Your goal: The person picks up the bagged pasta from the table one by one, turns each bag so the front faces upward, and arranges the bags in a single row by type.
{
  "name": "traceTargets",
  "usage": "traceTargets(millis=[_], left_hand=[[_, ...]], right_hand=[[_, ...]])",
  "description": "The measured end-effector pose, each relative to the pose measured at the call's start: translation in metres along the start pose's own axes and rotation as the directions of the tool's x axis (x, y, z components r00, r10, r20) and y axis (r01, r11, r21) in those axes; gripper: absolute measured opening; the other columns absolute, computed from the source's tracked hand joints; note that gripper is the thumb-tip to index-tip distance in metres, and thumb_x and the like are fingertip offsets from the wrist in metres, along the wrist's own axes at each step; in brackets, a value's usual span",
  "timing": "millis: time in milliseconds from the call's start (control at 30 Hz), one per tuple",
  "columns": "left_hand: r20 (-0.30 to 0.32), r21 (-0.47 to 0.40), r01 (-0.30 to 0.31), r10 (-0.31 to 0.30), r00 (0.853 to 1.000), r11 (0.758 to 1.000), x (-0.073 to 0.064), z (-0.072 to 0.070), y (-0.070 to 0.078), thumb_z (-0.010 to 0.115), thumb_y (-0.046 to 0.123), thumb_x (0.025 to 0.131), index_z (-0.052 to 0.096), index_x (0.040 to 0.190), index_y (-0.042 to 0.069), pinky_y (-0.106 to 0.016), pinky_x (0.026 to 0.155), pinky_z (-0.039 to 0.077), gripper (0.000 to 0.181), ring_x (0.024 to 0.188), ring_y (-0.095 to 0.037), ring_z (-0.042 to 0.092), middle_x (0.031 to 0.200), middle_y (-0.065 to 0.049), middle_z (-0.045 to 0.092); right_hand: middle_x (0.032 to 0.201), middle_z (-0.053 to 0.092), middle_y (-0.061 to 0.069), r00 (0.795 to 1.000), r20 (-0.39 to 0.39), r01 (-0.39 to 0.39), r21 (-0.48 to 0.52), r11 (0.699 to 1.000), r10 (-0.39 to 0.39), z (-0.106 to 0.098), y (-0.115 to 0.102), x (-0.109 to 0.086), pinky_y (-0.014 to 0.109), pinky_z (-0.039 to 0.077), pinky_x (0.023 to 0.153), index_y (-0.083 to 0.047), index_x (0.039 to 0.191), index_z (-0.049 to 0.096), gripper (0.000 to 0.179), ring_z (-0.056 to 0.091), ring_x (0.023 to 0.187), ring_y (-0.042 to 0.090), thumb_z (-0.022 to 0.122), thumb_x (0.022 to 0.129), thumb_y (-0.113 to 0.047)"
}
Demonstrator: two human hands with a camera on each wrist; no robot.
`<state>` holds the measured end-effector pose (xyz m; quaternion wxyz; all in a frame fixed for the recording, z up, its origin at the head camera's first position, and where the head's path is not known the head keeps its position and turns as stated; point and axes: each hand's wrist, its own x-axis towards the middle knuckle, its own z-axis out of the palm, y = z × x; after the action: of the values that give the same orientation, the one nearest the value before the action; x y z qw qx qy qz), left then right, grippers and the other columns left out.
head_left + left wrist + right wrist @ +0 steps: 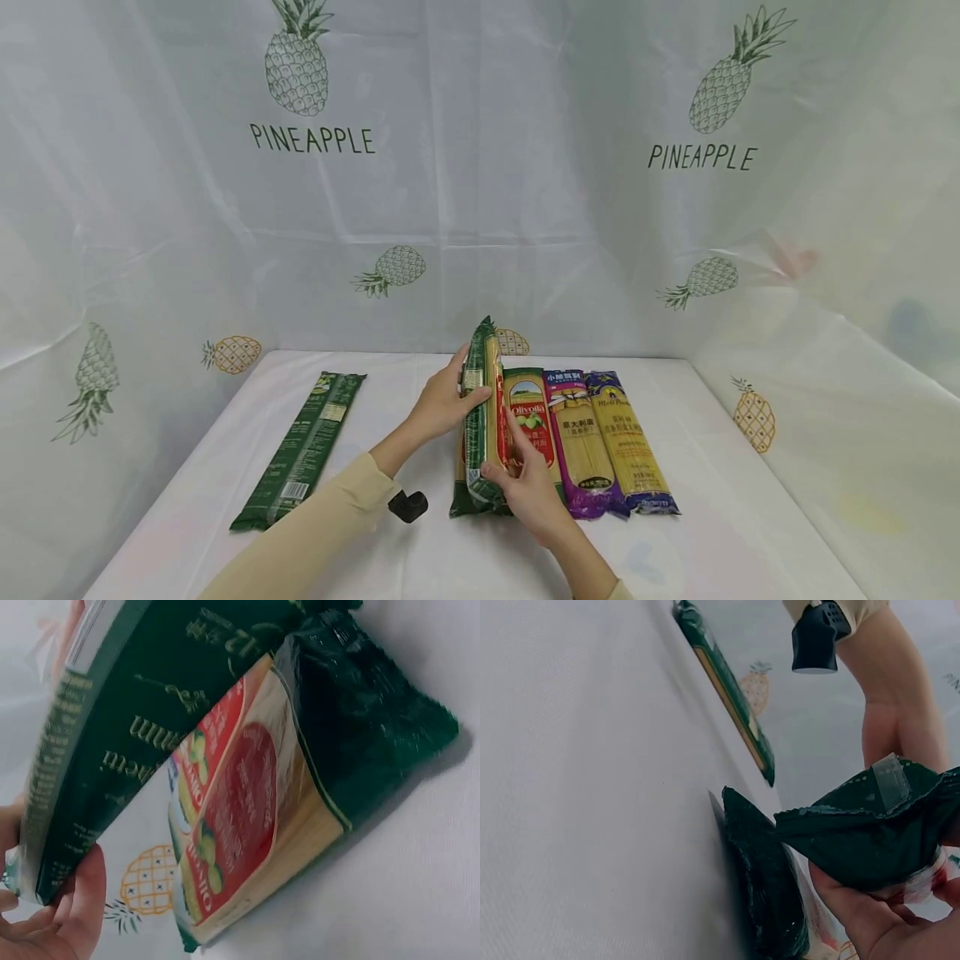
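Observation:
Both hands hold a green spaghetti pack point(474, 425), turned up on its side so its green back and red-and-yellow front both show. My left hand point(444, 402) grips its upper left side, thumb across the pack. Lower down, my right hand point(531, 492) grips the right side near the bottom end. Right below it lies another green-ended spaghetti pack point(300, 802) with a red label, partly hidden in the head view. Beside that is a matching Olivoilà pack point(528, 408). In the right wrist view, the held pack's crimped green end point(870, 832) is close over the lying pack.
To the right in the row lie a purple-ended pasta pack point(582, 433) and a blue-ended pasta pack point(628, 442). Apart at the left, a green pack point(303, 450) lies back side up. A patterned pineapple sheet point(480, 200) hangs behind the white table point(720, 500).

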<state>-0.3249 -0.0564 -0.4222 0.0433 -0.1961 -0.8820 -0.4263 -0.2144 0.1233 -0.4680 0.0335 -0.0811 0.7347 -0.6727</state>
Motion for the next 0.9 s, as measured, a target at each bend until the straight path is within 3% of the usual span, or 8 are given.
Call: traceTargets(millis=[67, 200, 300, 433, 533, 633, 767, 900], left_hand=[[-0.006, -0.024, 0.001, -0.001, 1.000, 1.000, 0.000, 0.001, 0.001, 0.072, 0.039, 0.103, 0.018, 0.172, 0.016, -0.063, 0.104, 0.051, 0.090, 0.134, -0.045, 0.059, 0.156, -0.025, 0.052], [-0.011, -0.081, 0.037, -0.038, 0.999, 0.996, -0.001, 0.002, 0.002, 0.071, 0.031, 0.104, 0.020, 0.172, 0.021, -0.052, 0.087, 0.059, 0.086, 0.109, -0.034, 0.071, 0.137, -0.022, 0.065], [-0.005, -0.118, 0.060, -0.061, 0.998, 0.991, -0.002, 0.003, 0.002, 0.069, 0.028, 0.106, 0.021, 0.172, 0.023, -0.042, 0.074, 0.057, 0.082, 0.090, -0.024, 0.070, 0.125, -0.017, 0.066], [-0.002, -0.172, 0.081, -0.082, 0.997, 0.982, -0.002, 0.003, 0.001, 0.067, 0.024, 0.107, 0.022, 0.172, 0.025, -0.037, 0.070, 0.055, 0.079, 0.083, -0.020, 0.067, 0.120, -0.015, 0.064], [0.000, -0.204, 0.091, -0.093, 0.996, 0.975, -0.002, 0.002, -0.001, 0.065, 0.022, 0.108, 0.023, 0.171, 0.026, -0.038, 0.074, 0.057, 0.076, 0.088, -0.020, 0.067, 0.128, -0.018, 0.064], [0.006, -0.234, 0.104, -0.105, 0.994, 0.967, -0.002, 0.000, -0.002, 0.063, 0.020, 0.109, 0.023, 0.171, 0.029, -0.043, 0.081, 0.059, 0.075, 0.097, -0.024, 0.068, 0.141, -0.022, 0.061], [0.023, -0.291, 0.123, -0.122, 0.992, 0.949, -0.002, -0.004, -0.002, 0.060, 0.018, 0.110, 0.022, 0.171, 0.034, -0.054, 0.096, 0.058, 0.074, 0.118, -0.035, 0.068, 0.153, -0.024, 0.054], [0.054, -0.375, 0.145, -0.134, 0.989, 0.916, -0.001, -0.006, -0.002, 0.057, 0.016, 0.111, 0.020, 0.172, 0.033, -0.056, 0.100, 0.056, 0.073, 0.123, -0.038, 0.068, 0.155, -0.025, 0.052]], right_hand=[[0.144, 0.059, 0.020, 1.000, -0.010, 0.002, -0.023, 1.000, -0.003, 0.001, 0.000, 0.001, 0.024, 0.055, 0.089, -0.026, 0.173, 0.015, 0.092, 0.063, 0.115, 0.024, 0.073, 0.102, -0.013], [0.131, 0.060, 0.017, 1.000, -0.024, -0.013, -0.060, 0.998, 0.011, 0.002, -0.001, 0.001, 0.024, 0.054, 0.081, -0.026, 0.173, 0.017, 0.093, 0.059, 0.105, 0.021, 0.075, 0.101, -0.015], [0.121, 0.058, 0.016, 0.999, -0.029, -0.027, -0.073, 0.997, 0.024, 0.002, -0.001, 0.001, 0.025, 0.052, 0.074, -0.027, 0.173, 0.018, 0.093, 0.056, 0.096, 0.020, 0.076, 0.100, -0.017], [0.117, 0.059, 0.014, 1.000, -0.025, -0.018, -0.100, 0.995, 0.015, 0.001, -0.001, 0.002, 0.026, 0.051, 0.069, -0.028, 0.172, 0.019, 0.093, 0.055, 0.091, 0.019, 0.077, 0.100, -0.023], [0.118, 0.059, 0.013, 1.000, -0.005, -0.025, -0.120, 0.992, 0.024, 0.001, -0.001, 0.003, 0.029, 0.054, 0.071, -0.032, 0.172, 0.019, 0.090, 0.057, 0.093, 0.020, 0.075, 0.102, -0.032], [0.124, 0.056, 0.015, 0.997, 0.034, -0.062, -0.092, 0.994, 0.065, -0.002, -0.001, 0.003, 0.042, 0.061, 0.083, -0.035, 0.172, 0.015, 0.084, 0.061, 0.104, 0.024, 0.067, 0.106, -0.041], [0.142, 0.050, 0.022, 0.990, 0.093, -0.109, 0.014, 0.994, 0.107, -0.006, -0.001, 0.005, 0.056, 0.056, 0.101, -0.037, 0.173, 0.007, 0.082, 0.061, 0.117, 0.028, 0.058, 0.109, -0.045], [0.157, 0.041, 0.026, 0.978, 0.171, -0.148, 0.163, 0.976, 0.119, -0.010, 0.000, 0.008, 0.054, 0.054, 0.105, -0.037, 0.172, -0.003, 0.085, 0.065, 0.120, 0.027, 0.055, 0.110, -0.037]])
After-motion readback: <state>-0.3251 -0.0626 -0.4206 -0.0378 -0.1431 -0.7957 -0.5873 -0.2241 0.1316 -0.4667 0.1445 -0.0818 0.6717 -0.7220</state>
